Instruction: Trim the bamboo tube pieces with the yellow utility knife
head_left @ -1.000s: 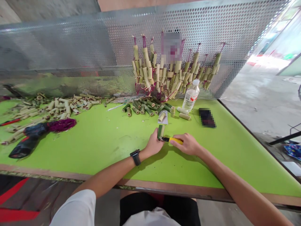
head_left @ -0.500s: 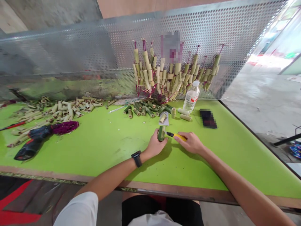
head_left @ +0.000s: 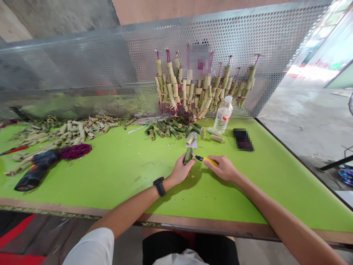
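While the left hand (head_left: 180,171) grips the green bamboo piece (head_left: 188,154) on the table (head_left: 110,173), the right hand (head_left: 224,168) clasps the yellow knife (head_left: 205,160), blade tip touching the bamboo. If the blade slips on the round surface, it likely cuts the left fingers.

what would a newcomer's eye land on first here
The bright green table hits first, with the left hand gripping a short bamboo piece near its middle and the right hand holding a yellow knife, blade pointed at the piece. Behind them, a cluster of bamboo tubes strung on purple cord hangs against the perforated metal screen. More loose tubes lie scattered at the back left, near a drill.
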A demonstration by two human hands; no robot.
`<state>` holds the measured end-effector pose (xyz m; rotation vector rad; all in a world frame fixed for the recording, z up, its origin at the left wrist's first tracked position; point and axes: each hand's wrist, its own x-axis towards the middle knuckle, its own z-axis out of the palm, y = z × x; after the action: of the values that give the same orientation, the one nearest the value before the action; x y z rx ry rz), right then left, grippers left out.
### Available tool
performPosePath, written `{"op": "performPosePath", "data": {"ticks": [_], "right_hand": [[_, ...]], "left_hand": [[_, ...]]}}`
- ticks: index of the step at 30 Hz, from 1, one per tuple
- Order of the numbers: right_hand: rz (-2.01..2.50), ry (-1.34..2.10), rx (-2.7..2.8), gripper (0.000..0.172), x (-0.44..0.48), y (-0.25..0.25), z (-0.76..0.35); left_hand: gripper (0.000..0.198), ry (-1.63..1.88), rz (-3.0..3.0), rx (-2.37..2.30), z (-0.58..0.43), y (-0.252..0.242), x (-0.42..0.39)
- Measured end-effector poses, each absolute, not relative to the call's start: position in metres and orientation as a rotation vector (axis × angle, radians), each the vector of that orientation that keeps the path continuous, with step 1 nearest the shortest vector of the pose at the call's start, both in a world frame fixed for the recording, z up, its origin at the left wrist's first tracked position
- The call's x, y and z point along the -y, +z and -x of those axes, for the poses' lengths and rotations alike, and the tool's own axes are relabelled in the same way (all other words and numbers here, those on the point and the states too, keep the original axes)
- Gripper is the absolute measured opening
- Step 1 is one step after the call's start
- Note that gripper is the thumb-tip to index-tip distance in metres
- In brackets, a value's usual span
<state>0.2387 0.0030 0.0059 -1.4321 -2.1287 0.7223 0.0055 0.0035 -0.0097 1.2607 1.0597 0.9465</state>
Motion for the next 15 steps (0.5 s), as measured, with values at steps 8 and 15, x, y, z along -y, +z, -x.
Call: {"op": "performPosePath", "data": {"ticks": [8, 15], "right_hand": [[1.363, 0.806, 2.197, 0.069, 0.0011, 0.0067, -0.2333], [1.32, 0.783, 2.28, 0.066, 0.0022, 0.0066, -0.2324]], "left_hand": [[0.025, 1.019, -1.402, -1.149, -0.0074, -0.0167, -0.0057], [0.03, 1.027, -1.583, -1.224, -0.0092, -0.0144, -0.0048]]}}
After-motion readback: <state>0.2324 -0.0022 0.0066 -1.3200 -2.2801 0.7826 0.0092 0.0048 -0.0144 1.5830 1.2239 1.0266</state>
